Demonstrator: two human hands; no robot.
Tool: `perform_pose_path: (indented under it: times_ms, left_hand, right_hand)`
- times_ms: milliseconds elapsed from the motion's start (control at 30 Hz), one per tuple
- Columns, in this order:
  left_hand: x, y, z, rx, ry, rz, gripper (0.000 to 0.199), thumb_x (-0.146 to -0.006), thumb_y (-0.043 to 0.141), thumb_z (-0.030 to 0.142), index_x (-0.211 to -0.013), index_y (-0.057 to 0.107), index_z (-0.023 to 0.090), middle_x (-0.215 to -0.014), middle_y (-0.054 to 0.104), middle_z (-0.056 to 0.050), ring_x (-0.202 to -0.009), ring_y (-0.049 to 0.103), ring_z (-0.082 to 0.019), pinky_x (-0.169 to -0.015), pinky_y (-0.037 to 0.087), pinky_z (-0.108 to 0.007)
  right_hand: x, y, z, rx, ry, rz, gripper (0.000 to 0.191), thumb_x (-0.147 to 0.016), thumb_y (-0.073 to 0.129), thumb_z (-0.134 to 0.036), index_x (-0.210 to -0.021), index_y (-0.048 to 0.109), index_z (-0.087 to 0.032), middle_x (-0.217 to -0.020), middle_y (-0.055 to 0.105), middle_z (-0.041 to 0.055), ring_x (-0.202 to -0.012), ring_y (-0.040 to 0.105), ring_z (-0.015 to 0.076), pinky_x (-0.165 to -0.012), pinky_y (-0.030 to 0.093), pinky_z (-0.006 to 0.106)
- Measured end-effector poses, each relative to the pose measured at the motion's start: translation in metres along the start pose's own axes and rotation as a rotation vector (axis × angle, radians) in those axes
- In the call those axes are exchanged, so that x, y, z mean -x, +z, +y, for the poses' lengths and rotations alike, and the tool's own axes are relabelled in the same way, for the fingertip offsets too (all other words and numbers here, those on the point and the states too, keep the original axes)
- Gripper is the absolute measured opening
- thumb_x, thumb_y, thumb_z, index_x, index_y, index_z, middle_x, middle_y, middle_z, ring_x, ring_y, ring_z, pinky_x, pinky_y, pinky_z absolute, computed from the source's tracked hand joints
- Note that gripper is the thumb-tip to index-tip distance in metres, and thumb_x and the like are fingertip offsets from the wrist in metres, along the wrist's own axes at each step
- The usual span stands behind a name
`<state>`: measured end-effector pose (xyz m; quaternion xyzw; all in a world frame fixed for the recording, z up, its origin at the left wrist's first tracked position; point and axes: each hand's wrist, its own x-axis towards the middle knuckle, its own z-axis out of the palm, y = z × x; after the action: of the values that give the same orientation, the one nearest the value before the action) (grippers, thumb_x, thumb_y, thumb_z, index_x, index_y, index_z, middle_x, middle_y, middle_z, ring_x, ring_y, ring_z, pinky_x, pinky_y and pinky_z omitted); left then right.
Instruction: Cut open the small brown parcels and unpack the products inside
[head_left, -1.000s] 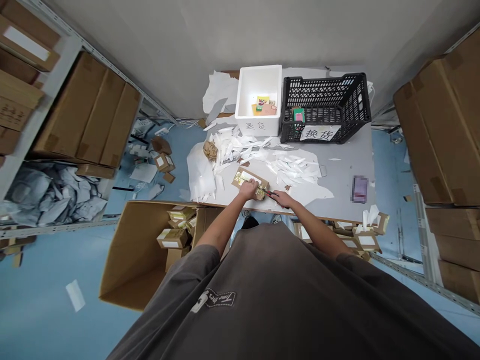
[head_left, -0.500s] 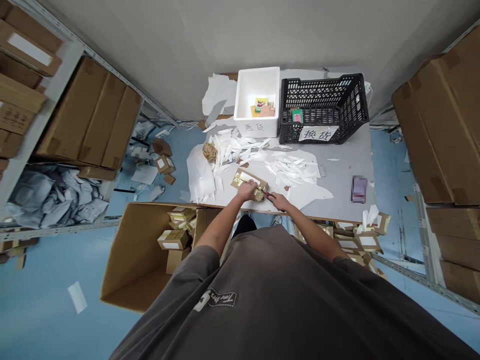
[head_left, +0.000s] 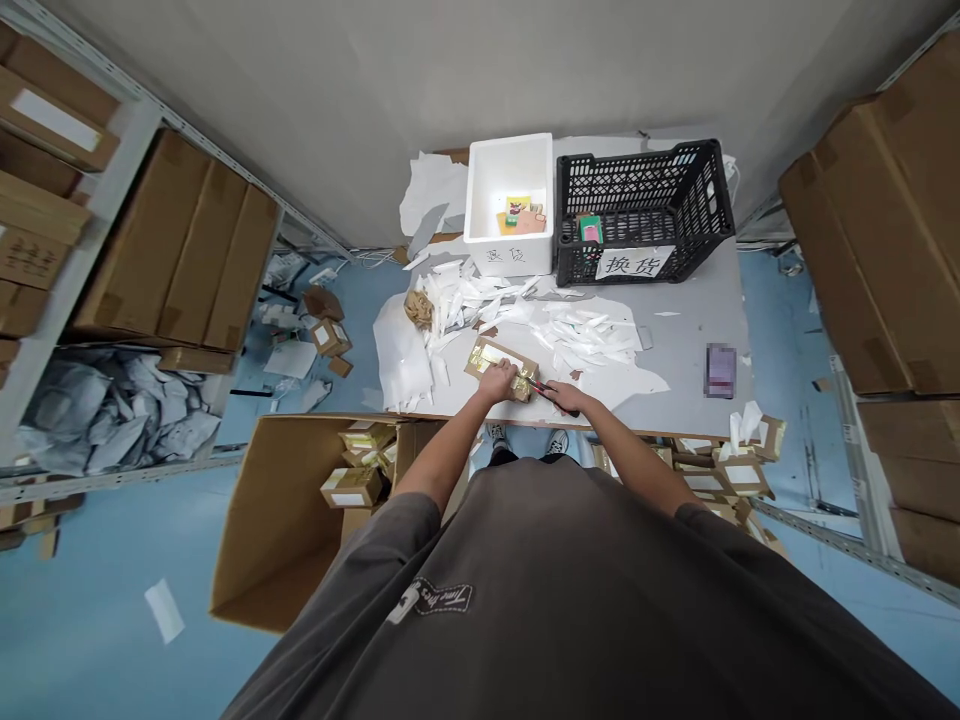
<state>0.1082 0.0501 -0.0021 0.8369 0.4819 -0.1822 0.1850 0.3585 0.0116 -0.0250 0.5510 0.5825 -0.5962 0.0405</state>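
A small taped cardboard box [head_left: 528, 372] lies at the table's front edge, with a white label on its top. My left hand [head_left: 497, 381] is closed on its near left part. In my right hand [head_left: 568, 397] is a red and black cutting tool [head_left: 545, 387], apparently scissors or pliers. The tool's tip touches the tape at the box's right end; the blades are too small to make out. White paper strips [head_left: 589, 338] lie just behind the box.
A white foam bin [head_left: 508, 255] and a black crate [head_left: 646, 215] stand at the table's back. Crumpled brown paper [head_left: 418, 309] lies left, a blurred purple item [head_left: 720, 371] right. A large open carton [head_left: 270, 520] stands on the floor at left.
My right hand has moved slightly right, showing more of the tool's handles. My left hand stays on the box. The whole view has shifted slightly.
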Motion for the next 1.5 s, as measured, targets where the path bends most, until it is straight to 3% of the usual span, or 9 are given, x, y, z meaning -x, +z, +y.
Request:
perform_pose_path:
  times_ms: [167,300,433,567,733,933,1067,1233,1500]
  left_hand:
    - [-0.004,-0.004,-0.011,-0.009,0.038,-0.04,0.065,-0.077,0.093,0.04,-0.129,0.064,0.016,-0.14,0.063,-0.02,-0.129,0.067,-0.038,-0.107,0.051,-0.041]
    - [-0.003,0.002,-0.017,-0.02,0.04,-0.022,0.063,-0.077,0.094,0.035,-0.129,0.066,0.013,-0.142,0.065,-0.023,-0.13,0.067,-0.039,-0.108,0.051,-0.042]
    - [0.003,0.01,-0.019,-0.004,0.072,0.048,0.074,-0.076,0.095,0.035,-0.138,0.061,0.014,-0.149,0.063,-0.024,-0.141,0.061,-0.039,-0.121,0.041,-0.046]
    - [0.006,0.013,-0.021,0.04,0.07,0.052,0.083,-0.074,0.097,0.034,-0.144,0.057,0.014,-0.153,0.061,-0.025,-0.143,0.061,-0.037,-0.116,0.045,-0.043]
    - [0.002,0.012,-0.021,0.08,0.087,0.044,0.089,-0.071,0.1,0.034,-0.147,0.057,0.012,-0.155,0.059,-0.029,-0.147,0.057,-0.04,-0.115,0.046,-0.044]
    - [-0.005,0.01,-0.022,0.115,0.113,0.024,0.081,-0.07,0.103,0.034,-0.138,0.065,0.014,-0.155,0.059,-0.026,-0.147,0.057,-0.04,-0.114,0.048,-0.043]
    - [-0.006,0.013,-0.024,0.134,0.123,0.04,0.076,-0.067,0.104,0.033,-0.132,0.068,0.017,-0.149,0.063,-0.023,-0.146,0.058,-0.04,-0.112,0.05,-0.042]
    - [-0.004,0.019,-0.025,0.165,0.143,0.124,0.07,-0.065,0.105,0.03,-0.125,0.071,0.019,-0.149,0.063,-0.02,-0.148,0.055,-0.039,-0.115,0.049,-0.042]
    - [-0.008,0.016,-0.026,0.1,0.135,0.084,0.059,-0.069,0.102,0.038,-0.118,0.073,0.02,-0.136,0.067,-0.015,-0.132,0.066,-0.034,-0.104,0.054,-0.038]
  right_hand:
    - [0.01,-0.005,0.001,0.174,0.039,0.122,0.044,-0.112,0.045,-0.06,-0.118,0.067,-0.023,-0.083,0.073,0.001,-0.06,0.066,0.0173,-0.061,0.045,0.025]
    - [0.009,-0.014,-0.014,0.416,0.092,0.249,0.057,-0.11,0.044,-0.069,-0.113,0.075,-0.021,-0.106,0.079,0.0116,-0.094,0.074,0.0257,-0.069,0.046,0.027]
    - [-0.003,-0.018,-0.04,0.601,0.06,0.194,0.057,-0.11,0.047,-0.069,-0.118,0.078,-0.022,-0.118,0.08,0.0139,-0.111,0.073,0.0299,-0.081,0.049,0.03]
    - [-0.01,-0.016,-0.055,0.718,0.077,0.11,0.056,-0.109,0.048,-0.068,-0.126,0.078,-0.023,-0.125,0.078,0.0159,-0.118,0.072,0.0335,-0.088,0.051,0.034]
    - [-0.006,-0.022,-0.05,0.774,0.085,0.05,0.056,-0.11,0.05,-0.066,-0.122,0.079,-0.019,-0.118,0.079,0.0187,-0.112,0.074,0.0336,-0.084,0.05,0.034]
    - [-0.001,-0.019,-0.04,0.687,0.094,0.112,0.057,-0.108,0.053,-0.069,-0.112,0.08,-0.018,-0.112,0.079,0.0181,-0.109,0.073,0.0317,-0.078,0.049,0.029]
    - [0.001,-0.01,-0.034,0.512,0.12,0.134,0.062,-0.103,0.055,-0.077,-0.101,0.076,-0.018,-0.088,0.077,0.0115,-0.084,0.074,0.0243,-0.066,0.045,0.026]
    - [0.005,0.005,-0.023,0.249,0.128,0.093,0.066,-0.102,0.051,-0.083,-0.086,0.067,-0.021,-0.064,0.064,0.0011,-0.055,0.062,0.0163,-0.056,0.043,0.024]
    - [0.003,0.013,-0.016,0.13,0.119,0.093,0.064,-0.098,0.056,-0.084,-0.081,0.061,-0.022,-0.066,0.065,0.0015,-0.051,0.058,0.0145,-0.052,0.042,0.024]
